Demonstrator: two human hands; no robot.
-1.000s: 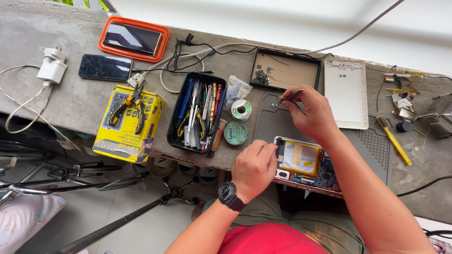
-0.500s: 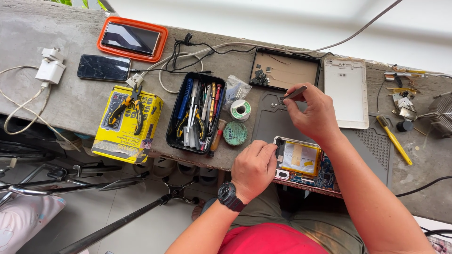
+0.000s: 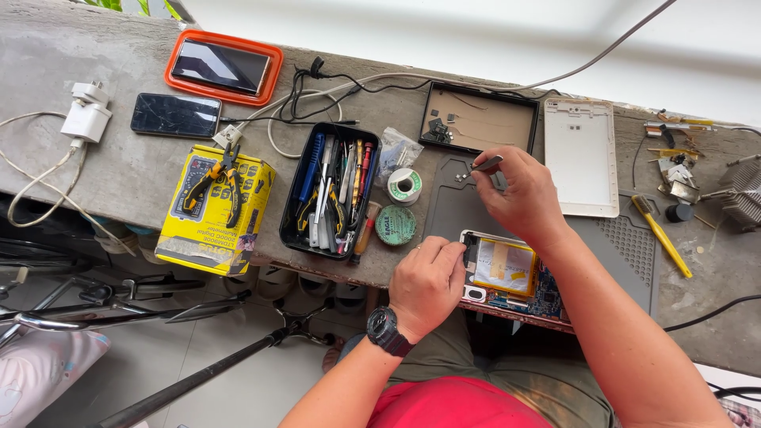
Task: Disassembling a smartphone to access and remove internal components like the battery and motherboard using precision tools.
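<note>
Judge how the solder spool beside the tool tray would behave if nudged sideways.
The solder spool lies flat on its flange, so it would probably slide rather than roll. It looks compact and likely heavy for its size. Tipped on edge, it could roll toward the tool tray.
</note>
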